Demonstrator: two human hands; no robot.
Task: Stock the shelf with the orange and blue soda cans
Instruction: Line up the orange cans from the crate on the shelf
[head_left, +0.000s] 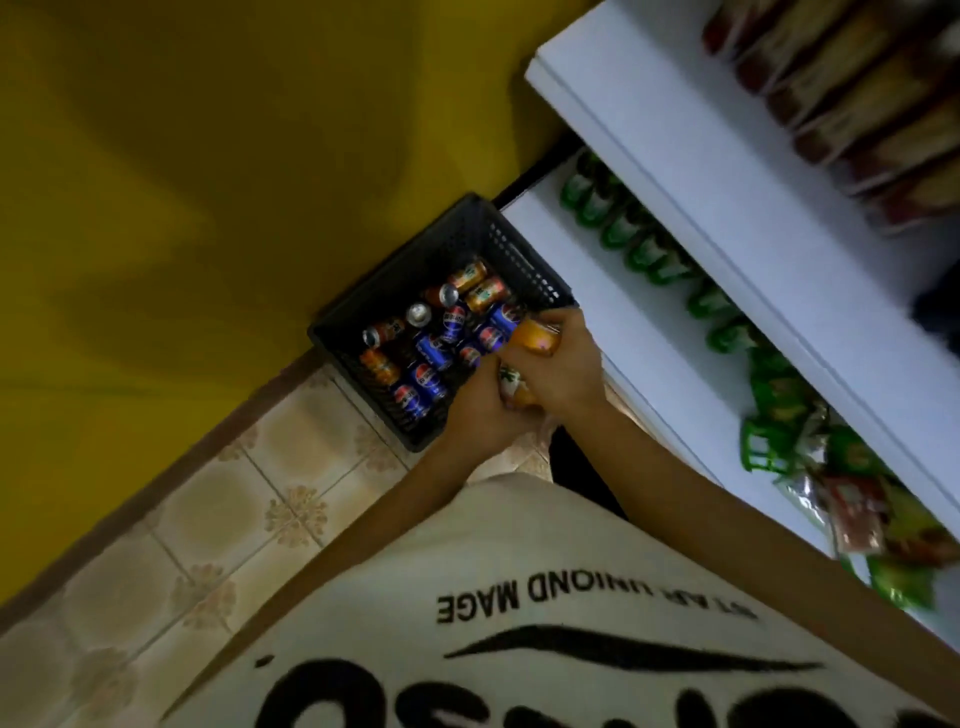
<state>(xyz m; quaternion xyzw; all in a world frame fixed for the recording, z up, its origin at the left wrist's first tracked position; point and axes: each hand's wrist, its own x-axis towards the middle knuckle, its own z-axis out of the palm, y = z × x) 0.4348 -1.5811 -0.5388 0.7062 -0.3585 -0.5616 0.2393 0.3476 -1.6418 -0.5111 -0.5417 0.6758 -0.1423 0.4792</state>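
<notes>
– Two orange cans (537, 338) in hand, where?
– Above a black crate (457, 234) on the tiled floor (249, 499), by a yellow wall (182, 182), beside the white shelf (545, 234). Right hand (563, 371) clasps one, left hand (480, 410) grips the other; blue cans (431, 353) lie in the crate

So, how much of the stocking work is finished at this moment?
No soda cans show on the white shelf yet. In hand: the right hand grips one orange can, the left hand a second orange can, over the black basket. Left: many orange and blue cans lying in it.
</notes>
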